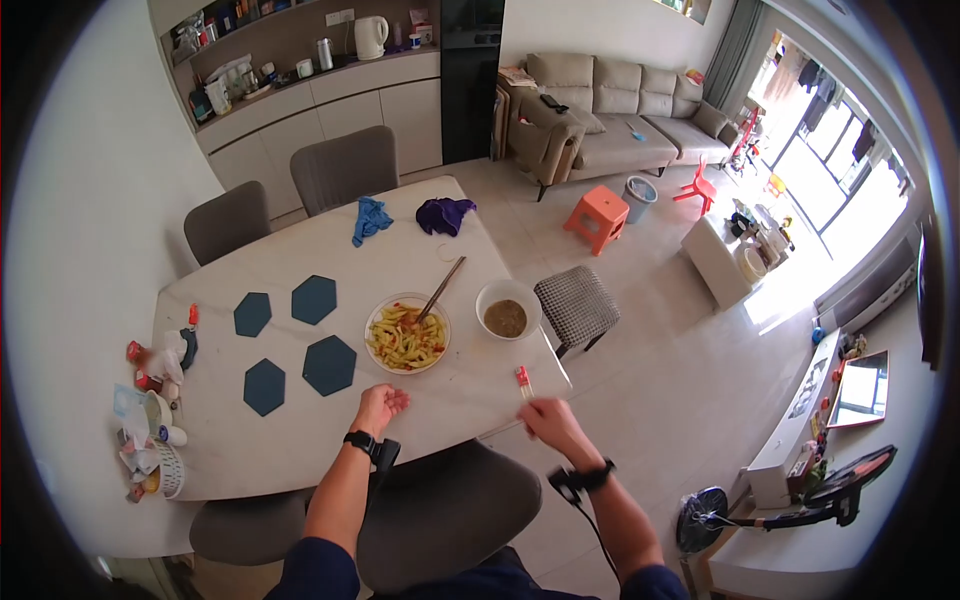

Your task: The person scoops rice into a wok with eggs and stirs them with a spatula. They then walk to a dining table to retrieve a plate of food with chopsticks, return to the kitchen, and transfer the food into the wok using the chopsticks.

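Note:
My left hand [380, 406] is at the near table edge, just below the plate of food, its fingers curled in with nothing visible in them. My right hand [552, 424] is closed at the table's near right corner, its fingertips at the lower end of a thin red-and-white object [522, 379] whose kind I cannot make out. Yellow-green pieces with red bits [402, 342] fill the round plate [370, 352], and brown chopsticks [441, 289] lean out of it. To its right stands a white bowl [487, 293] of brownish food.
Several dark hexagonal mats [329, 366] lie left of the plate. Blue cloth [371, 219] and purple cloth [445, 215] are at the far end. A white basket [172, 471] and clutter line the wall. A dark chair [440, 515] is tucked before me; a checked stool [578, 306] stands right.

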Demonstrator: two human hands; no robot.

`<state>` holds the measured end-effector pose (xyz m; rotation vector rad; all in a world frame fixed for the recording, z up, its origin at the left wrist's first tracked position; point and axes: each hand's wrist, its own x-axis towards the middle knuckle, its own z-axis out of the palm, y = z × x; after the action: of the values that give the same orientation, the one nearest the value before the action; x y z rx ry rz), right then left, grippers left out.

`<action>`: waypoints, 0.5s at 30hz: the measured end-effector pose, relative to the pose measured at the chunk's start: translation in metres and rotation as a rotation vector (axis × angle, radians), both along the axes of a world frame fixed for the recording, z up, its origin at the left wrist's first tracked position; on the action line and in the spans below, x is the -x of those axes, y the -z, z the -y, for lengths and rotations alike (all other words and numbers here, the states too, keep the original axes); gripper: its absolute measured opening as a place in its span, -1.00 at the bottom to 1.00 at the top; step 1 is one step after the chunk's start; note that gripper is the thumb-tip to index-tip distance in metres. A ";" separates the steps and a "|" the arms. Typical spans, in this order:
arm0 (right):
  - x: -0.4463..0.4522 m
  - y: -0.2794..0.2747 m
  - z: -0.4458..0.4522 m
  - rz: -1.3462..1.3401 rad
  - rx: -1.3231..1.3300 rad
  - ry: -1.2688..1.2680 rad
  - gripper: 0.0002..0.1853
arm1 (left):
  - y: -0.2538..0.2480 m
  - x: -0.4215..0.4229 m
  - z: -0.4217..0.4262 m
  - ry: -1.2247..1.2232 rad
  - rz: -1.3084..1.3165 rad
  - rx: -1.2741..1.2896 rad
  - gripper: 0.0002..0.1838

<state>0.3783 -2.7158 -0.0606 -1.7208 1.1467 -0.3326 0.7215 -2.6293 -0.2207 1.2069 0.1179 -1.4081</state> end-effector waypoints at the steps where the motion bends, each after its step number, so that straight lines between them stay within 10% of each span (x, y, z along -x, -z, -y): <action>1: -0.027 0.002 0.027 0.035 0.019 -0.039 -0.69 | -0.001 0.004 -0.004 0.001 0.030 0.003 -0.79; 15: -0.255 0.070 0.247 -0.398 0.038 0.028 -0.69 | -0.015 0.036 -0.003 -0.093 0.170 0.001 -0.66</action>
<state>0.6337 -2.9627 -0.1302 -1.8562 1.4564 -0.0252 0.6853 -2.6267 -0.2056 1.2985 0.0539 -1.2198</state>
